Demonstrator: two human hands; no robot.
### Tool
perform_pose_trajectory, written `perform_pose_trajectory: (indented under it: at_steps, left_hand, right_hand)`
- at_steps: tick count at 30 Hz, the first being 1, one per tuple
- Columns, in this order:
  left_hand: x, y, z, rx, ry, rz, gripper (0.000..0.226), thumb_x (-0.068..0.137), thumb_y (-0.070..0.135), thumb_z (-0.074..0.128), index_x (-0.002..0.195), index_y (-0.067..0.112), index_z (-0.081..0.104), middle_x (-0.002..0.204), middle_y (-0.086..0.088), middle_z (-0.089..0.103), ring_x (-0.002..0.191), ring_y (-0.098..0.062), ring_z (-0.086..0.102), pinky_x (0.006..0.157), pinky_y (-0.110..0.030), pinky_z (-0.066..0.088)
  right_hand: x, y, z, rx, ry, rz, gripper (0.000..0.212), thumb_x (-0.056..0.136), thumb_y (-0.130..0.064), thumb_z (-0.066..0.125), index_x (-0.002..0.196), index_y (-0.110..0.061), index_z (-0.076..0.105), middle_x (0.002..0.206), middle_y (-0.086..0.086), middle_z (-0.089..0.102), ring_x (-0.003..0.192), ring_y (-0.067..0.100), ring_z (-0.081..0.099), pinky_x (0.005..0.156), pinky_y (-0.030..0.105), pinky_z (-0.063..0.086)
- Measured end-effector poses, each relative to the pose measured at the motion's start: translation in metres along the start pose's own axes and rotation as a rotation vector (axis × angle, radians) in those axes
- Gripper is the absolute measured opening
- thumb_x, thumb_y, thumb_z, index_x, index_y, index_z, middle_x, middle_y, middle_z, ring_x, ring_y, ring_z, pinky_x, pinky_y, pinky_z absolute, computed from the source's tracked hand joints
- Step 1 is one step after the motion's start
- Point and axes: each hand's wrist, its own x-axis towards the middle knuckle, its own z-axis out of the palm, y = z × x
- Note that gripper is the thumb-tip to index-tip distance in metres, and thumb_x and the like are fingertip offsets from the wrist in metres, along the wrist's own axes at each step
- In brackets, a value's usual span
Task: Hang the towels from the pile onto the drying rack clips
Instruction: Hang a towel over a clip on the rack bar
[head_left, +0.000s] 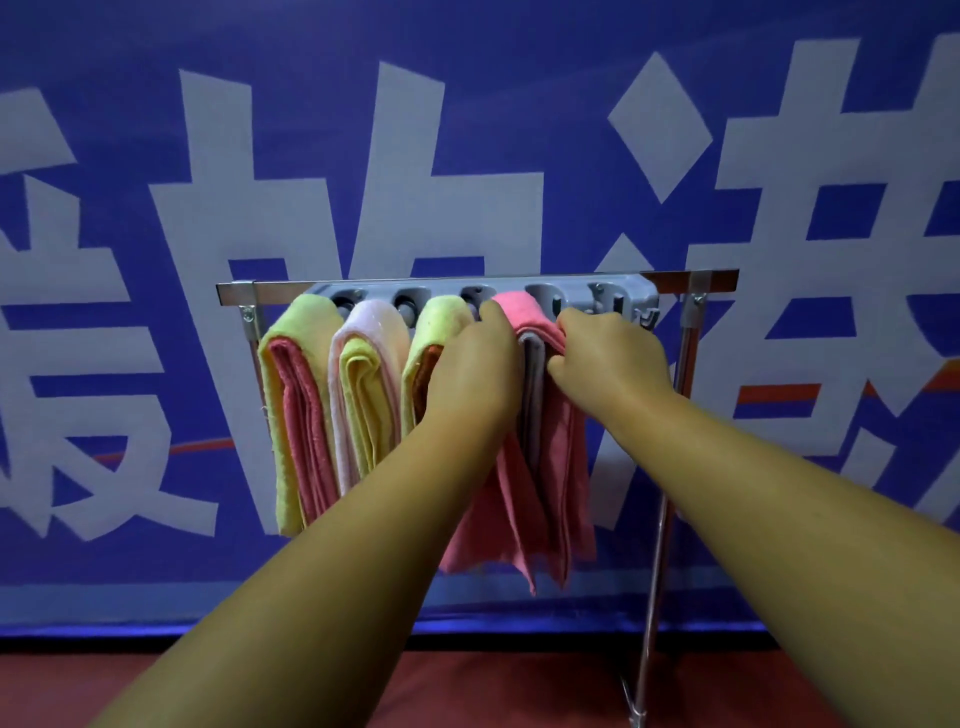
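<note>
A grey clip bar (631, 291) is fixed under the metal top rail (711, 278) of the drying rack. Three folded towels hang from it: a yellow-and-pink one (296, 405) at the left, a pale pink-and-yellow one (363, 395), and a yellow-and-orange one (431, 332). A pink towel (550, 499) hangs at the fourth clip. My left hand (472, 369) grips its top left side, fingers up at the clip. My right hand (608, 353) pinches its top right fold. The fifth clip (602, 301), at the right end, holds nothing. The pile is out of view.
A blue banner (467, 130) with large pale characters hangs right behind the rack. The rack's right metal leg (657, 571) runs down to a red floor (493, 691). A hook (647, 318) sticks out at the clip bar's right end.
</note>
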Motion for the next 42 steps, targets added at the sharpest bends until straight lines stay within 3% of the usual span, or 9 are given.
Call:
perform_pose_trajectory:
  at_steps: [8,11,15,21,26,30,35,38,42]
  left_hand:
    - [-0.048,-0.028,0.061,-0.346,-0.107,-0.154,0.042,0.077,0.026,0.050,0.113,0.008,0.063,0.103,-0.018,0.075,0.098,-0.042,0.071,0.082,-0.045,0.059]
    - [-0.059,-0.037,0.083,-0.382,-0.140,-0.180,0.038,0.083,0.016,0.057,0.119,0.006,0.067,0.108,-0.018,0.076,0.105,-0.042,0.071,0.088,-0.044,0.059]
    - [-0.065,-0.048,0.106,-0.327,-0.155,-0.154,0.033,0.087,0.009,0.060,0.120,0.007,0.065,0.107,-0.020,0.073,0.104,-0.045,0.069,0.083,-0.041,0.057]
    - [-0.071,-0.074,0.126,-0.035,-0.159,-0.237,0.058,0.092,0.016,0.059,0.147,0.010,0.040,0.118,-0.019,0.067,0.103,-0.045,0.068,0.075,-0.045,0.049]
    - [-0.070,-0.085,0.139,-0.076,-0.139,-0.279,0.050,0.093,0.020,0.060,0.139,0.004,0.048,0.105,-0.021,0.071,0.091,-0.047,0.068,0.068,-0.042,0.047]
    - [-0.067,-0.092,0.140,-0.006,-0.148,-0.256,0.057,0.091,0.020,0.064,0.143,0.003,0.047,0.104,-0.019,0.069,0.088,-0.044,0.068,0.068,-0.041,0.047]
    - [-0.063,-0.099,0.151,-0.029,-0.249,-0.338,0.048,0.078,0.022,0.064,0.121,0.001,0.065,0.083,-0.009,0.062,0.073,-0.035,0.060,0.064,-0.038,0.052]
    - [-0.061,-0.107,0.164,-0.148,-0.294,-0.367,0.054,0.068,0.029,0.054,0.111,0.000,0.070,0.074,-0.009,0.067,0.067,-0.033,0.068,0.062,-0.036,0.060]
    - [-0.060,-0.122,0.174,-0.111,-0.272,-0.327,0.050,0.080,0.030,0.060,0.120,0.001,0.068,0.091,-0.018,0.073,0.083,-0.038,0.071,0.073,-0.035,0.059]
  right_hand:
    - [-0.044,0.007,0.058,0.206,-0.152,0.188,0.028,0.089,-0.047,0.064,0.107,-0.025,0.064,0.085,0.001,0.064,0.076,0.031,0.058,0.063,0.035,0.047]
    - [-0.055,0.013,0.081,0.254,-0.227,0.255,0.030,0.089,-0.047,0.065,0.108,-0.023,0.070,0.083,0.001,0.064,0.075,0.031,0.062,0.066,0.037,0.054]
    - [-0.066,0.022,0.105,0.276,-0.273,0.272,0.026,0.091,-0.037,0.065,0.114,-0.026,0.067,0.087,0.002,0.066,0.077,0.032,0.064,0.066,0.038,0.057]
    - [-0.071,0.044,0.132,0.230,-0.258,0.295,0.020,0.096,-0.026,0.062,0.114,-0.019,0.066,0.083,0.004,0.062,0.074,0.034,0.061,0.061,0.033,0.049]
    - [-0.073,0.046,0.144,0.164,-0.278,0.346,0.021,0.099,-0.030,0.060,0.110,-0.016,0.071,0.082,0.006,0.067,0.065,0.031,0.063,0.056,0.031,0.050]
    - [-0.074,0.041,0.150,0.146,-0.314,0.368,0.025,0.098,-0.035,0.061,0.103,-0.013,0.073,0.091,0.010,0.069,0.077,0.037,0.065,0.064,0.036,0.052]
    - [-0.080,0.033,0.156,0.213,-0.356,0.373,0.022,0.096,-0.036,0.060,0.083,-0.019,0.061,0.075,0.000,0.061,0.061,0.020,0.055,0.053,0.029,0.040]
    - [-0.086,0.028,0.161,0.298,-0.377,0.353,0.018,0.094,-0.042,0.059,0.097,-0.025,0.062,0.078,-0.004,0.063,0.065,0.019,0.059,0.057,0.031,0.047]
    - [-0.090,0.024,0.168,0.403,-0.459,0.352,0.020,0.093,-0.040,0.060,0.110,-0.028,0.059,0.082,-0.006,0.061,0.073,0.022,0.063,0.065,0.034,0.054]
